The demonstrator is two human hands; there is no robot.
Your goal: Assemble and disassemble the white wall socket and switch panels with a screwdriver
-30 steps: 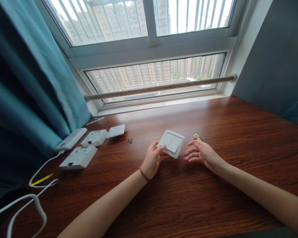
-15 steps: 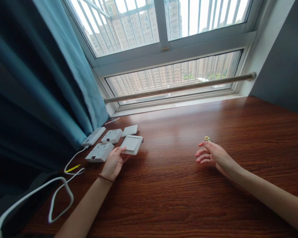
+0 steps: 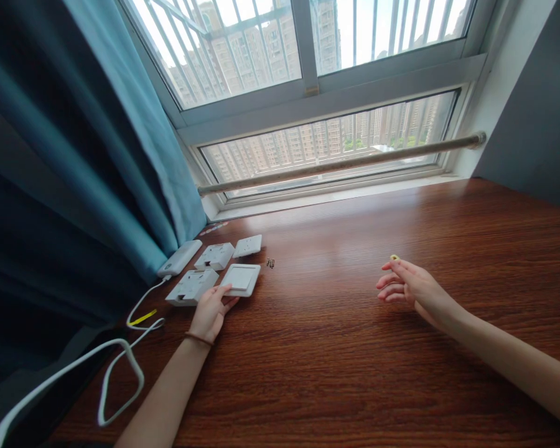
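Note:
My left hand [image 3: 211, 312] grips the near-left edge of a white light switch [image 3: 241, 280], thumb on top and fingers underneath. The switch is low over the table, its broad rocker face up; whether it touches the wood I cannot tell. Just beyond its right corner lie several small screws [image 3: 270, 263]. Left of it are two white mounting boxes [image 3: 192, 287], and behind it a white socket plate [image 3: 247, 246]. Off to the right, my right hand [image 3: 408, 284] is raised over the table, pinching a small yellow object [image 3: 394, 257], mostly hidden by the fingers.
A white power bank [image 3: 180, 258] with a white cable [image 3: 126, 348] lies along the left side by the blue curtain [image 3: 135, 155]. A yellow strip [image 3: 143, 317] rests near the cable. The brown wooden table [image 3: 317, 361] reaches to the window, where a rail [image 3: 345, 166] crosses.
My left hand has moved the light switch slightly left and down toward the table, and the screws beside it now show. My right hand has shifted a little to the right.

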